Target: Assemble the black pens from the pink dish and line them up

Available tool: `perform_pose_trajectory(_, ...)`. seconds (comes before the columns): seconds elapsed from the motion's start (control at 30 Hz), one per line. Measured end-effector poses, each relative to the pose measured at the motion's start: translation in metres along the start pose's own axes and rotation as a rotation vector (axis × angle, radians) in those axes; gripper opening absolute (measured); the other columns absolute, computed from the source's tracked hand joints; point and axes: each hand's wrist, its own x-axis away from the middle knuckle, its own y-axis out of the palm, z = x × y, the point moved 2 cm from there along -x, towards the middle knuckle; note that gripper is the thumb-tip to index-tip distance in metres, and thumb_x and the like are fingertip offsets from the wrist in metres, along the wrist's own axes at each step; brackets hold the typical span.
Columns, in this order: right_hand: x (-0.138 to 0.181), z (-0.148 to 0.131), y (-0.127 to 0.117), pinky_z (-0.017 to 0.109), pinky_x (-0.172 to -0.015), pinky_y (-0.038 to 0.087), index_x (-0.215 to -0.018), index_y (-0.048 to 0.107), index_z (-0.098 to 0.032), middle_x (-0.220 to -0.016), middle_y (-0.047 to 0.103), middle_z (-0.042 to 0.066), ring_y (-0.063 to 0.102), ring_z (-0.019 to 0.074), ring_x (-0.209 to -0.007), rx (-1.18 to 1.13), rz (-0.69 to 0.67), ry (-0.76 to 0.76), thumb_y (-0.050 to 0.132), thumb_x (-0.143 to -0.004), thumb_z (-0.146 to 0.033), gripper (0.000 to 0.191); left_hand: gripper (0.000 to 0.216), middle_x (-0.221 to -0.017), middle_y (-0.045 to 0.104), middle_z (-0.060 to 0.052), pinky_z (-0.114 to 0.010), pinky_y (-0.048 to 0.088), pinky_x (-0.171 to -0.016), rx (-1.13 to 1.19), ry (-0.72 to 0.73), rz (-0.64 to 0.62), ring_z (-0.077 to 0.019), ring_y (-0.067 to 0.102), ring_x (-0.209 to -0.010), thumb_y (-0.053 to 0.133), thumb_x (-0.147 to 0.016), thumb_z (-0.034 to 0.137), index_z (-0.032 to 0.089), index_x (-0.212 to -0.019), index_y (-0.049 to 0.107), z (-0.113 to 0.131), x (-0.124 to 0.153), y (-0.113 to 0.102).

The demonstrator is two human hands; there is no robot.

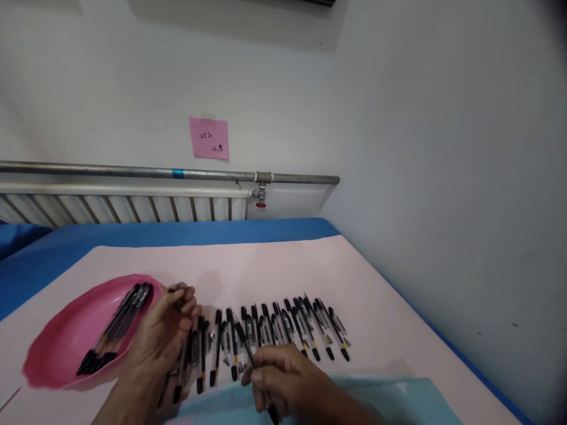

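Observation:
My right hand [287, 378] grips a black-capped clear pen [247, 347], held tilted over the near edge of the row. My left hand [162, 333] is raised beside the pink dish, its fingers curled in. Something small and dark shows between its thumb and fingers, too little to name. Below both hands lies a row of pens [215, 348], clear barrels with black ends and some yellow parts. Loose caps and small metal-coloured pieces lie among them. Inside the pink oval dish [71, 321], several pens [119, 324] rest in a bundle.
A pale pink sheet [248, 260] covers the blue table [177, 233]. Light blue cloth or plastic [398, 395] lies at the near edge. Behind the table are a radiator [124, 206] and a metal pipe [212, 174]; a wall [443, 177] closes off the right side.

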Motion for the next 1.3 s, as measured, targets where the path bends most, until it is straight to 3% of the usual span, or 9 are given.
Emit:
perform_pose_trajectory(0.13, -0.004, 0.003, -0.002, 0.016, -0.039, 0.028, -0.085, 0.061, -0.011, -0.062, 0.058, 0.000, 0.037, 0.0032, -0.039, -0.067, -0.027, -0.049, 0.046, -0.079, -0.028, 0.023, 0.011, -0.045, 0.027, 0.009, -0.017, 0.025, -0.038, -0.182, -0.233, -0.232, -0.0029, 0.023, -0.038, 0.065, -0.071, 0.022, 0.015, -0.079, 0.060, -0.024, 0.016, 0.012)
perform_pose_trajectory(0.27, -0.001, 0.001, -0.001, 0.016, -0.039, 0.027, -0.089, 0.061, -0.011, -0.062, 0.057, 0.000, 0.038, 0.0027, -0.039, -0.116, -0.071, -0.053, 0.044, -0.081, -0.028, 0.026, 0.029, -0.052, 0.037, 0.006, -0.018, 0.020, -0.039, -0.359, -0.367, -0.331, -0.0023, 0.023, -0.039, 0.063, -0.074, 0.030, 0.014, -0.098, 0.061, -0.042, 0.029, 0.015)
perform_pose_trajectory(0.5, 0.000, 0.002, 0.004, 0.015, -0.040, 0.027, -0.083, 0.058, -0.011, -0.062, 0.058, -0.001, 0.038, 0.0021, -0.040, -0.183, -0.118, -0.009, 0.048, -0.079, -0.029, 0.021, 0.022, -0.045, 0.035, 0.006, -0.019, 0.025, -0.042, -0.358, -0.289, -0.294, -0.0037, 0.028, -0.041, 0.067, -0.069, 0.030, 0.013, -0.083, 0.065, -0.044, 0.030, 0.016)
perform_pose_trajectory(0.7, -0.004, 0.005, 0.002, 0.017, -0.041, 0.027, -0.076, 0.055, -0.015, -0.066, 0.059, -0.002, 0.040, 0.0036, -0.043, -0.104, 0.087, -0.012, 0.056, -0.072, -0.029, 0.015, 0.021, -0.043, 0.037, 0.006, -0.018, 0.022, -0.041, -0.388, -0.194, -0.246, -0.0027, 0.027, -0.039, 0.069, -0.067, 0.032, 0.013, -0.075, 0.065, -0.046, 0.027, 0.018)
perform_pose_trajectory(0.83, -0.005, 0.003, 0.003, 0.020, -0.049, 0.031, -0.075, 0.057, -0.012, -0.066, 0.061, 0.004, 0.046, 0.0077, -0.052, -0.247, -0.029, -0.087, 0.045, -0.079, -0.033, 0.024, 0.021, -0.045, 0.038, 0.006, -0.017, 0.022, -0.041, -0.376, -0.195, -0.242, -0.0035, 0.029, -0.041, 0.068, -0.069, 0.031, 0.013, -0.080, 0.066, -0.046, 0.027, 0.016)
perform_pose_trajectory(0.93, -0.006, 0.005, 0.001, 0.021, -0.054, 0.030, -0.072, 0.055, -0.013, -0.059, 0.057, 0.000, 0.046, 0.0071, -0.054, -0.241, 0.082, -0.084, 0.059, -0.071, -0.027, 0.014, 0.020, -0.049, 0.042, 0.004, -0.017, 0.023, -0.042, -0.373, -0.162, -0.215, -0.0027, 0.032, -0.041, 0.068, -0.068, 0.029, 0.013, -0.080, 0.066, -0.045, 0.026, 0.015)
perform_pose_trajectory(1.0, -0.006, 0.004, 0.001, 0.020, -0.054, 0.030, -0.075, 0.054, -0.014, -0.064, 0.057, -0.001, 0.046, 0.0068, -0.055, -0.274, 0.148, -0.086, 0.065, -0.065, -0.025, 0.019, 0.020, -0.049, 0.043, 0.004, -0.016, 0.024, -0.042, -0.372, -0.151, -0.217, -0.0024, 0.033, -0.042, 0.069, -0.068, 0.029, 0.013, -0.080, 0.066, -0.045, 0.026, 0.015)
perform_pose_trajectory(1.17, -0.009, 0.003, 0.008, 0.023, -0.050, 0.031, -0.087, 0.057, -0.010, -0.065, 0.059, 0.004, 0.050, 0.0096, -0.051, -0.452, -0.044, -0.063, 0.050, -0.076, -0.041, 0.033, 0.020, -0.047, 0.042, 0.004, -0.016, 0.023, -0.041, -0.385, -0.146, -0.222, -0.0023, 0.033, -0.041, 0.068, -0.069, 0.030, 0.013, -0.079, 0.067, -0.044, 0.025, 0.014)
perform_pose_trajectory(1.3, -0.010, 0.005, 0.004, 0.022, -0.052, 0.031, -0.072, 0.053, -0.013, -0.058, 0.055, -0.001, 0.047, 0.0066, -0.049, -0.383, 0.119, -0.153, 0.062, -0.069, -0.025, 0.016, 0.019, -0.048, 0.044, 0.004, -0.016, 0.025, -0.042, -0.373, -0.132, -0.227, -0.0024, 0.034, -0.042, 0.068, -0.069, 0.029, 0.014, -0.080, 0.067, -0.044, 0.026, 0.015)
